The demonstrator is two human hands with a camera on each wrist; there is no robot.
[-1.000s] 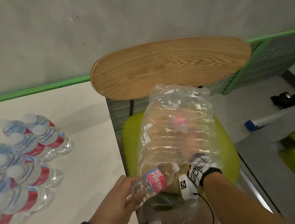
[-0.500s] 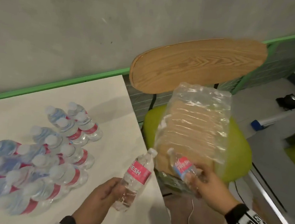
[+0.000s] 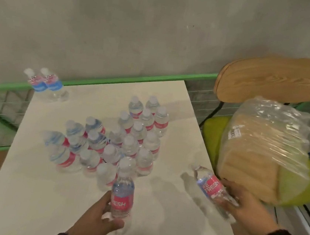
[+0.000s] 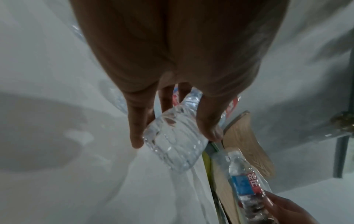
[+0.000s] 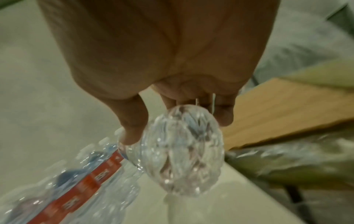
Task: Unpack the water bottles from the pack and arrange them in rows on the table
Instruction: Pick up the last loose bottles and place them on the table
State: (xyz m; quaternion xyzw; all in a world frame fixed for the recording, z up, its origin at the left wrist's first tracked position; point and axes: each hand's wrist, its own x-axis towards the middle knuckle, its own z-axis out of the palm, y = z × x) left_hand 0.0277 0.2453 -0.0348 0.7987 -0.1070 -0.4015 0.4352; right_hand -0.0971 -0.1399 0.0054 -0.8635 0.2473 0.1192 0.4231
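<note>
Motion blur softens the standing cluster of clear plastic water bottles with red labels (image 3: 120,142) on the pale worktop (image 3: 44,201), so their rows are hard to count. The left hand (image 3: 98,219) grips one clear red-labelled bottle (image 3: 123,193) by its lower body, nearly upright, cap pointing away at the cluster's near edge. The right hand (image 3: 245,203) grips a second clear bottle with a red and blue label (image 3: 211,185), tilted, long axis slanting, cap toward the upper left, above the worktop's right edge. The crumpled clear plastic pack wrap (image 3: 266,149) sits on a lime-green chair (image 3: 215,124), partly cut off.
</note>
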